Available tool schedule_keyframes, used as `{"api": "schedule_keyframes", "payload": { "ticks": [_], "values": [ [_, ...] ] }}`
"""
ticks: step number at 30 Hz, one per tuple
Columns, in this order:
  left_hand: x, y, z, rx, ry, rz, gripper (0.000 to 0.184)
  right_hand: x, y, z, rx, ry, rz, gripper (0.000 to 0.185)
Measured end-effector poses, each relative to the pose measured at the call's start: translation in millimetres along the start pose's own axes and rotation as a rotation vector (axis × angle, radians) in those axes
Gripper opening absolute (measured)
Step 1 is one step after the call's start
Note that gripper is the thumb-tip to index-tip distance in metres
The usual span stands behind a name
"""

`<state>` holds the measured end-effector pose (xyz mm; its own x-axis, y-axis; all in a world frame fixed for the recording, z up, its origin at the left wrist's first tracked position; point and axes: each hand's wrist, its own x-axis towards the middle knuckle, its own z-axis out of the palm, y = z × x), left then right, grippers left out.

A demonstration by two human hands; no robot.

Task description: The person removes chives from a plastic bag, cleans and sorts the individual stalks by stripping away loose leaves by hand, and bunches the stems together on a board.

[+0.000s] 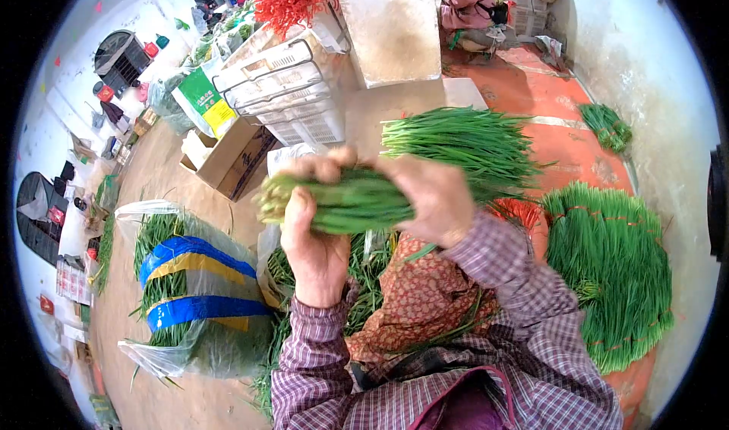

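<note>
A bunch of garlic chives is held up level in front of me, its pale cut ends to the left and slightly blurred. My left hand wraps round it near those ends, thumb in front. Around the right part of the bunch, my right hand is closed. Behind it lies a larger loose pile of chives. Red ties lie near my right forearm. A patterned cloth covers my lap, with loose leaves on it.
To the right, tied chive bunches are stacked on orange sheeting by the wall. On the left stand a plastic bag of greens with blue bands and a cardboard box. A white crate and a foam box are ahead.
</note>
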<state>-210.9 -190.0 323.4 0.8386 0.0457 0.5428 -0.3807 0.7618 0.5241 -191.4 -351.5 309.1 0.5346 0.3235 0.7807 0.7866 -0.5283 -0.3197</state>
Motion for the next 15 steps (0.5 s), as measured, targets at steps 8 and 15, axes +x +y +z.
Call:
{"api": "schedule_keyframes", "payload": {
  "ticks": [8, 15],
  "values": [
    [29.6, -66.1, -102.5, 0.747, 0.235, -0.255, 0.032, -13.0, 122.6, -68.3, -0.548, -0.166, 0.093, 0.075],
    [5.6, -140.2, -138.6, 1.694, -0.026, -0.349, 0.045, -13.7, 194.6, -16.1, -0.476, -0.351, 0.238, 0.076]
  ]
}}
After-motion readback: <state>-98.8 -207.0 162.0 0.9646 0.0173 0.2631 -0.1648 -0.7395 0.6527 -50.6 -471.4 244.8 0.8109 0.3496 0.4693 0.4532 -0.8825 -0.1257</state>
